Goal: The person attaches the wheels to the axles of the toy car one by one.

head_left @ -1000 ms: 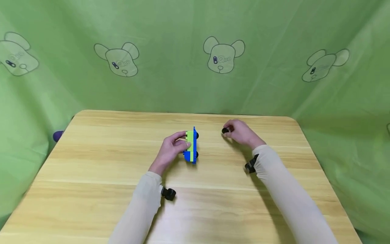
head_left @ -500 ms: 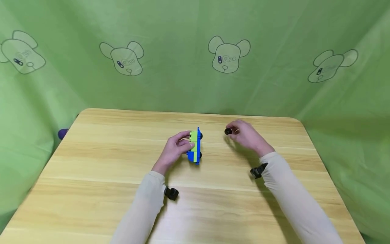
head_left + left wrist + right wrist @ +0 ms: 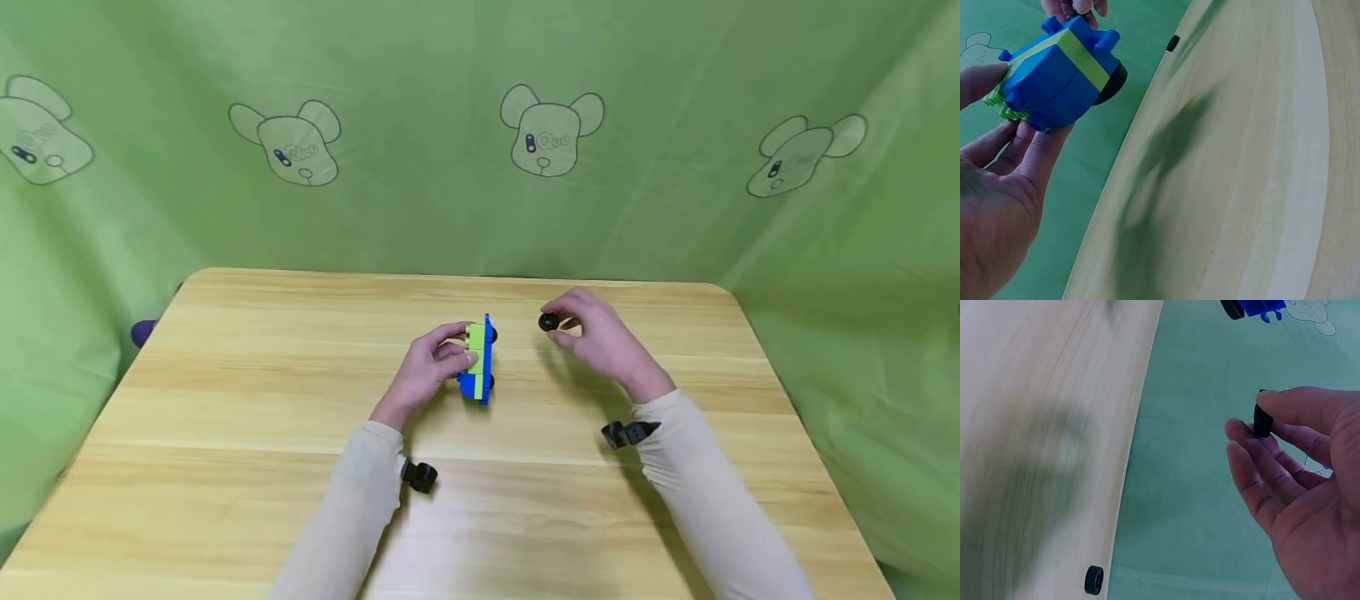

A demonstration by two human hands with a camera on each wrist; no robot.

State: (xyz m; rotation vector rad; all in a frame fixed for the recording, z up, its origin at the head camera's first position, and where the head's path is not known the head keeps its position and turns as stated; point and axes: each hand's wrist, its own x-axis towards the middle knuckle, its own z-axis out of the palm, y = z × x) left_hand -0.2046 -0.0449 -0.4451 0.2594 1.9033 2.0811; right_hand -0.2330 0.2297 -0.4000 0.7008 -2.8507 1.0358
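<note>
My left hand (image 3: 422, 373) grips a toy car (image 3: 477, 360) built of lime-green and blue blocks, thumb on one side and fingers on the other. The car is tipped, its blue base and black wheels (image 3: 492, 382) facing right. In the left wrist view, the car's rounded blue end (image 3: 1054, 84) is nearest. Over to the right, my right hand (image 3: 606, 346) pinches a loose black wheel (image 3: 548, 322) between thumb and fingertips. That wheel (image 3: 1262, 419) appears edge-on in the right wrist view, apart from the car.
Another black wheel (image 3: 1094, 580) stands on the wooden table (image 3: 517, 517) in the right wrist view; the head view does not show it. Black wrist cameras (image 3: 420, 477) sit at both cuffs. A green printed curtain (image 3: 420, 208) surrounds the table's far and side edges.
My right hand has turned its wheel so that the round face shows more to the head camera. The left hand keeps its hold on the car, nearly still. The head view shifts slightly.
</note>
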